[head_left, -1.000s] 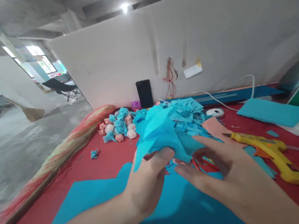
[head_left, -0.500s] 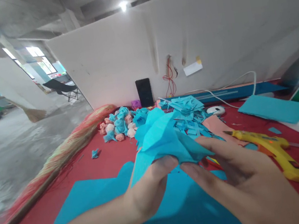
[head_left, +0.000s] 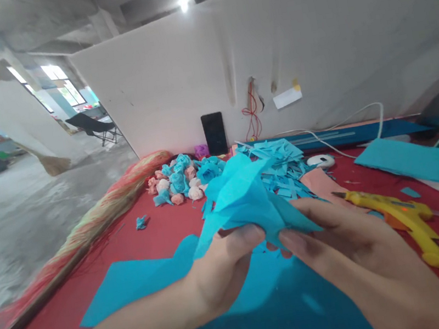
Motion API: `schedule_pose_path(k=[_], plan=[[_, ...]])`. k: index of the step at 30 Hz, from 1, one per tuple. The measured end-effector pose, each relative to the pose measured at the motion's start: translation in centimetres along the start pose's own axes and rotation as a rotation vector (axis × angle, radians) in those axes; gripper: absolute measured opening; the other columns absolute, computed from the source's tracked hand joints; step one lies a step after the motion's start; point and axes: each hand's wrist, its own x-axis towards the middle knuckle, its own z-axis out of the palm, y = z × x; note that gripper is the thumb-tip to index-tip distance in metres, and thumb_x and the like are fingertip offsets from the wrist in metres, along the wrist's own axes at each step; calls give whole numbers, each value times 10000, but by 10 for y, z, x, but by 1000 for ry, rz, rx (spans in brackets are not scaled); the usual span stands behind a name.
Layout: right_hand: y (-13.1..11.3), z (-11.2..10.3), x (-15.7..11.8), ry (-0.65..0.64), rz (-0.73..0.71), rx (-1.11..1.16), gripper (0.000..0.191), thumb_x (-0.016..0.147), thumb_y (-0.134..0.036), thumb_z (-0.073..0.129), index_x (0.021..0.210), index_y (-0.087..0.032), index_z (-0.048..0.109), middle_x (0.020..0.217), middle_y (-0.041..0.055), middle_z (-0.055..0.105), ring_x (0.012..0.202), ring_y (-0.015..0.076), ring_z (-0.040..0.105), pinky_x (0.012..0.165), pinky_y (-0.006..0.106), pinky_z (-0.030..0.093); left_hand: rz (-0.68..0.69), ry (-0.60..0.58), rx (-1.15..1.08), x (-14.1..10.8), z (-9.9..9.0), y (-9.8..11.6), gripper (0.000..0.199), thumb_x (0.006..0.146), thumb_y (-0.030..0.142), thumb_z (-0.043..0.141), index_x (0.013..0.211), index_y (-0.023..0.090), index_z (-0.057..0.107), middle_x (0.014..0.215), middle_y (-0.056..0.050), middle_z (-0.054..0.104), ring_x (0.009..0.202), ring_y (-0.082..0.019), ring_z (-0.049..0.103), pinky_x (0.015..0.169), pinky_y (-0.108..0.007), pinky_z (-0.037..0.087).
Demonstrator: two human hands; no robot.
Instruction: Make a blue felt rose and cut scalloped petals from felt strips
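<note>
1. Two hands meet at the centre of the frame on one piece of folded blue paper; the left hand has its fingers closed on the lower edge, thumb on top; the right hand pinches the right corner; too hard a pull between them could tear it, too slack a pinch could let the folds spring open.
2. Below them, a flat blue sheet lies on the red worktop; a lowered wrist could crease it.
3. At right, the yellow glue gun points its nozzle toward the right hand; if hot, a sideways swing could burn skin.
4. Beyond, loose blue strips could scatter if brushed.
</note>
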Motion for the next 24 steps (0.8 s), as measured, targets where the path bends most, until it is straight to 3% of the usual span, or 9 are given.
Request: schedule_pose_path(k=[6, 12, 17, 20, 24], plan=[[-3, 5, 7, -76, 66, 202, 189, 785, -372, 506, 768, -282, 671, 691, -16, 616, 654, 140, 584, 615, 224, 519, -40, -29, -45, 3, -2, -1, 338, 602, 493, 723, 583, 184, 588, 582, 5, 553, 605, -157, 544, 574, -249, 430], [-5, 8, 6, -48, 123, 388, 169, 741, -295, 515, 752, -288, 683, 724, -17, 646, 686, 137, 607, 624, 197, 511, -62, -28, -71, 4, -3, -4, 343, 596, 485, 730, 567, 173, 590, 556, 5, 547, 548, -142, 518, 501, -238, 383], [-3, 7, 7, -75, 88, 348, 275, 718, -226, 449, 819, -302, 693, 754, -19, 659, 672, 140, 611, 593, 203, 512, -54, 2, -32, 5, -3, -3, 389, 574, 530, 723, 542, 166, 590, 617, -13, 595, 520, -128, 480, 472, -237, 345], [0, 5, 7, -92, 44, 265, 275, 746, -264, 478, 923, -333, 677, 853, -29, 668, 758, 147, 618, 655, 215, 520, -59, -34, -38, 5, -4, -1, 368, 593, 521, 718, 543, 175, 601, 515, 17, 516, 494, -113, 465, 514, -236, 364], [8, -1, 2, -225, 86, 183, 275, 792, -338, 505, 1033, -330, 638, 941, -7, 655, 870, 180, 609, 777, 290, 520, -48, -49, -37, 4, -5, -1, 311, 611, 499, 717, 601, 198, 641, 505, 27, 491, 501, -115, 474, 548, -240, 379]])
